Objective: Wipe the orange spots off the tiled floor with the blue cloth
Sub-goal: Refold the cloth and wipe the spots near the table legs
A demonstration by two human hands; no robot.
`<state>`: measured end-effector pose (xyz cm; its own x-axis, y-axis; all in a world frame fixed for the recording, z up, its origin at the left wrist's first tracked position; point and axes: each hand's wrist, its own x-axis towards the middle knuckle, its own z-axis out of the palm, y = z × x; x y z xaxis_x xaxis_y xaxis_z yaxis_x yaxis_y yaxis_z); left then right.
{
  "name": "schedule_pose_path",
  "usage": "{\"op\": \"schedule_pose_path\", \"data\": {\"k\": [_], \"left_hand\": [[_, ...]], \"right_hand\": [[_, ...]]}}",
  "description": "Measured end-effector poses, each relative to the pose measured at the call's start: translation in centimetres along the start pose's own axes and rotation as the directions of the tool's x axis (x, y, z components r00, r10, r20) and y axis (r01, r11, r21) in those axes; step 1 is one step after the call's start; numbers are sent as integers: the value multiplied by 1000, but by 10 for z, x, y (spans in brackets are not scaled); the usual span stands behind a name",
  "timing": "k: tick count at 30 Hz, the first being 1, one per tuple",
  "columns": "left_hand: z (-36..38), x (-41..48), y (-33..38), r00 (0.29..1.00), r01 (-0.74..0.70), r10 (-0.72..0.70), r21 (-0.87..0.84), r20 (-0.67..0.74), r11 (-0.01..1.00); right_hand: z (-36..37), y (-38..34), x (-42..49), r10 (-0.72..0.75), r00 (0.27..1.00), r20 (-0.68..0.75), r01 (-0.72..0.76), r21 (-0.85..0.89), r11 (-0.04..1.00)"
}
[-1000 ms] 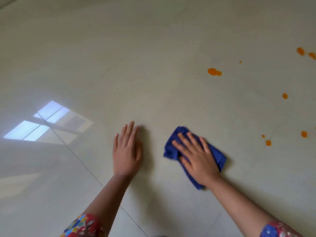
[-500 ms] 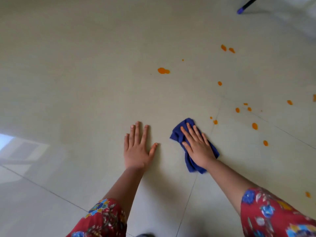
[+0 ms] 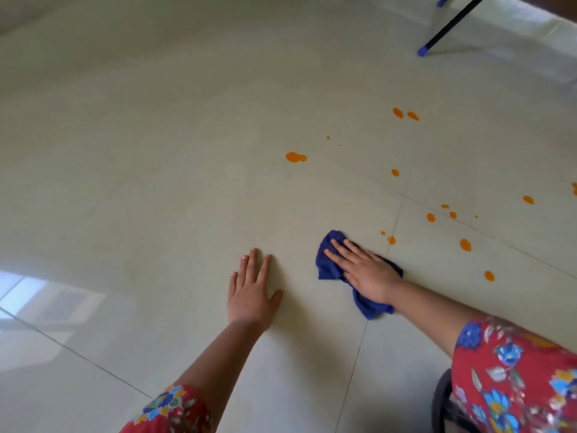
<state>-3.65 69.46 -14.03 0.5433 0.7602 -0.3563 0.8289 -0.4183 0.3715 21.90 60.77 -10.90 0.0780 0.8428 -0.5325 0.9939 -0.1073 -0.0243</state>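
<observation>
- Low on the tiled floor (image 3: 156, 182), right of centre, the blue cloth (image 3: 329, 270) lies bunched under the right hand (image 3: 365, 270). The fingers are straight and a little apart, and the palm presses down on the cloth rather than curling round it.
- Cloth shows past the fingertips on the far left and below the heel of the hand, where a fold reaches a grout line (image 3: 356, 364).
- Just to the left, the left hand (image 3: 249, 292) rests flat on bare tile with its fingers straight and close together and the thumb spread sideways. It holds nothing.
- Orange spots (image 3: 295, 157) are scattered beyond and to the right of the cloth. A small pair of spots (image 3: 391, 240) sits at the grout line near the right hand's outer edge, apart from the cloth.
- A dark leg (image 3: 449, 26) with a blue tip stands at the far right, a red floral sleeve (image 3: 515, 385) covers the right upper arm, and a window reflection (image 3: 46, 298) glows at the left edge.
- Compared with a second ago, the cloth and right hand have moved closer to the small pair, and the left thumb, then tucked in, has spread out.
- Compared with half a second ago, both hands keep much the same pose and place, every spot remains unwiped, and more of the dark leg is in view.
</observation>
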Motion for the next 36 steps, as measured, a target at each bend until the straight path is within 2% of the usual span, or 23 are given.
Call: {"op": "schedule_pose_path", "data": {"k": [4,6,10,13,16,18,20,23,25,30,33,35,36], "left_hand": [[-22,6,24,995,55,-58,30,87,998],[-33,10,36,990,30,-36,45,133,999],[-55,25,63,983,-108,87,124,163,986],[-67,33,81,968,-156,122,141,221,978],[-71,38,93,963,-122,92,104,252,987],[-68,41,99,973,-92,74,74,221,993],[-56,45,102,989,-16,18,-14,148,1000],[-30,48,107,987,160,-151,-227,59,961],[-15,45,107,978,205,-207,-275,25,939],[2,57,116,972,212,-228,-205,-56,956],[5,72,116,977,207,-211,-149,-17,967],[10,81,115,974,226,-221,-122,48,967],[14,85,115,971,235,-229,-102,73,967]], "right_hand": [[-31,6,2,-76,971,225,103,-108,989],[-42,13,-11,-91,959,270,130,-132,983],[-64,39,-29,-109,949,296,127,-44,991],[-64,54,-33,-78,981,179,72,40,997],[-40,52,-36,-66,998,-16,68,143,987],[-22,44,-35,-74,996,-59,83,166,983],[-6,35,-30,-37,993,-110,58,199,978],[13,28,-21,29,972,-233,28,238,971],[25,19,-16,40,966,-256,14,206,978],[50,23,-7,-69,931,-360,110,93,990],[66,44,-21,-142,914,-379,174,51,983],[76,64,-36,-105,904,-415,141,59,988],[78,77,-38,-32,900,-434,85,105,991]]}}
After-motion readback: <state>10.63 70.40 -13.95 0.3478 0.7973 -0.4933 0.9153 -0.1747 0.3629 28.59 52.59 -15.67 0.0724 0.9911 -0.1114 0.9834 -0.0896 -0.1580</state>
